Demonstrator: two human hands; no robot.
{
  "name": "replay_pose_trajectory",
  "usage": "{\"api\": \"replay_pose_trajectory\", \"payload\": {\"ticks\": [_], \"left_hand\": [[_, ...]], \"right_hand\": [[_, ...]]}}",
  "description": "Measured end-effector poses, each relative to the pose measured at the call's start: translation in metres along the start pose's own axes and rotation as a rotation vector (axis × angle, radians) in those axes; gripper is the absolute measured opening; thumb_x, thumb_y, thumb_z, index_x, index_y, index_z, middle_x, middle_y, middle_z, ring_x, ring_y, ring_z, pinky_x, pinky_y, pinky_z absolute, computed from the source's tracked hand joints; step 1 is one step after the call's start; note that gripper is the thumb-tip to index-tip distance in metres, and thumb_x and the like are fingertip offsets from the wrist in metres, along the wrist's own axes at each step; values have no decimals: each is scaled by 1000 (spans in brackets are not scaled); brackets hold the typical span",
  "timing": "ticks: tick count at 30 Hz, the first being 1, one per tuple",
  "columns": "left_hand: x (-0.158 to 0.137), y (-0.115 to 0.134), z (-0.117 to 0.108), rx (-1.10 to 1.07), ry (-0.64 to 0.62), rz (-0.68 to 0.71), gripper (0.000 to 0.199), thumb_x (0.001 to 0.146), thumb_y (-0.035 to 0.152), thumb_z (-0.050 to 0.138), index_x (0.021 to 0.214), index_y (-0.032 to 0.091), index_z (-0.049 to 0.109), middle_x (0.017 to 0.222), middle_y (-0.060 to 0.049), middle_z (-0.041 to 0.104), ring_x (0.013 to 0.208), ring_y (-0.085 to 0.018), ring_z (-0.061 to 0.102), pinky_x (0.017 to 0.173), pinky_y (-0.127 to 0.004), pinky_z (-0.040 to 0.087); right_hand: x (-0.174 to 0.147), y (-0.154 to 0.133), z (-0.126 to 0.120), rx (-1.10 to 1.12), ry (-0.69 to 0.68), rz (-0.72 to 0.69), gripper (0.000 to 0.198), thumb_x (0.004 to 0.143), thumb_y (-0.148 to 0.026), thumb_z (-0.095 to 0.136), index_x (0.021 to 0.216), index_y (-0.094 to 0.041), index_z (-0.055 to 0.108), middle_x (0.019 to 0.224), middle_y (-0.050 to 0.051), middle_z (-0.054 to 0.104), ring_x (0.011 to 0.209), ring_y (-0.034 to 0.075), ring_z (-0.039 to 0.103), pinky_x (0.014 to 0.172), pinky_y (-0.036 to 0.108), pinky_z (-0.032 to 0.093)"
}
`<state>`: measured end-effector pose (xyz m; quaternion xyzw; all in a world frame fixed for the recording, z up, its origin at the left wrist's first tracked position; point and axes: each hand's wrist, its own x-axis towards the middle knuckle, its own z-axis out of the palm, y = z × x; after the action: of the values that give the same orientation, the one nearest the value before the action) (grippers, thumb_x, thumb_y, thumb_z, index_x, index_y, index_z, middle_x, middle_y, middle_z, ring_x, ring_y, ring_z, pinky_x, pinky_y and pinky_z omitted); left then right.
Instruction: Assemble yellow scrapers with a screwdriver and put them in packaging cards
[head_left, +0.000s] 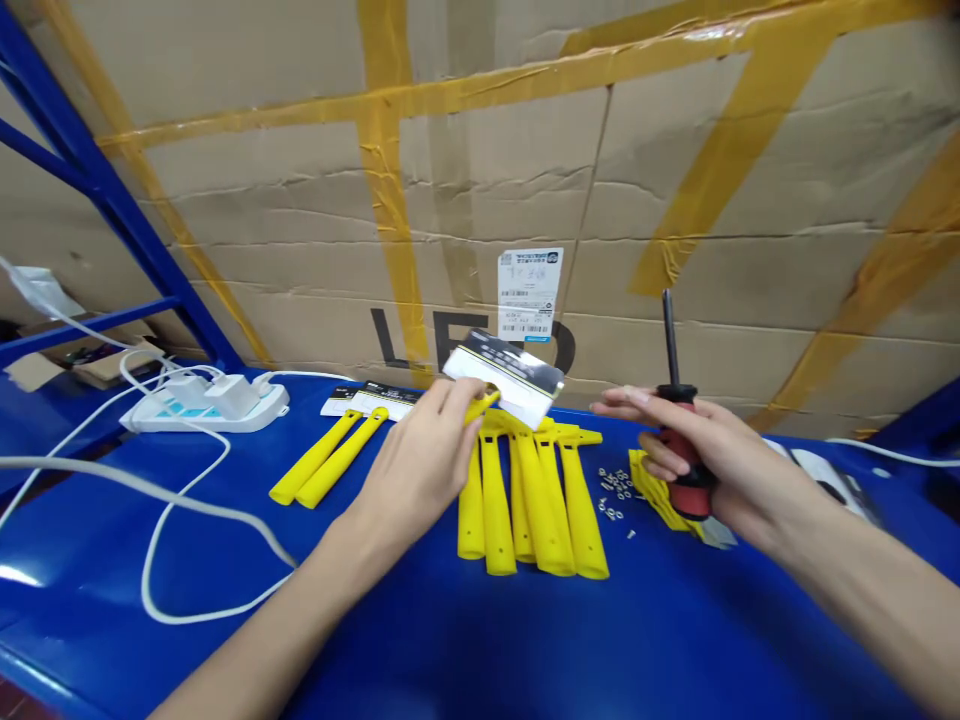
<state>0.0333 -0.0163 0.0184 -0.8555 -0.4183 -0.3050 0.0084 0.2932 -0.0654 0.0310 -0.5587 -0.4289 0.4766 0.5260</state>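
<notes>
My left hand [420, 455] is closed around a yellow plastic handle [484, 402], with a black-and-white printed card [510, 385] sticking out at its end. Most of that handle is hidden by the hand. My right hand [731, 455] grips a screwdriver [688, 485] by its red-and-black grip, shaft pointing up. Several yellow handles [546, 510] lie side by side on the blue table [480, 650], just beyond and right of my left hand. Small metal nuts and screws [616, 490] are scattered between them and more yellow pieces [660, 492] beneath my right hand.
To the left lie two yellow handles [341, 455] with printed cards [375, 400] at their far ends. A white power strip [247, 408] and loose white cables [146, 580] occupy the table's left side. A large taped cardboard box [300, 230] stands behind, beside a blue metal frame [112, 200].
</notes>
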Motion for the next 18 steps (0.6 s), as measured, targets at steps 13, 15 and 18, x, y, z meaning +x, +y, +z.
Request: {"api": "replay_pose_trajectory", "payload": {"ticks": [13,15,18], "left_hand": [[68,105,14,-160,-420,623,23,98,21,55,118,24,64,102,-3,67,87,-18,64,73,-28,48],[71,113,19,-178,-450,649,25,96,22,56,119,23,64,106,-4,65,87,-18,63,73,-29,48],[70,122,27,-261,-405,599,41,90,30,64,130,26,61,121,-8,56,92,-19,63,78,-31,52]], "right_hand": [[-41,11,-103,-189,-11,104,38,66,-45,88,72,-20,59,38,-9,40,39,7,35,38,19,27],[-43,16,-116,-255,-78,119,46,64,-48,87,61,-21,50,38,-8,42,36,7,34,34,19,23],[-42,25,-124,-295,-137,110,58,62,-50,88,53,-22,38,37,-6,44,33,6,32,32,19,23]]}}
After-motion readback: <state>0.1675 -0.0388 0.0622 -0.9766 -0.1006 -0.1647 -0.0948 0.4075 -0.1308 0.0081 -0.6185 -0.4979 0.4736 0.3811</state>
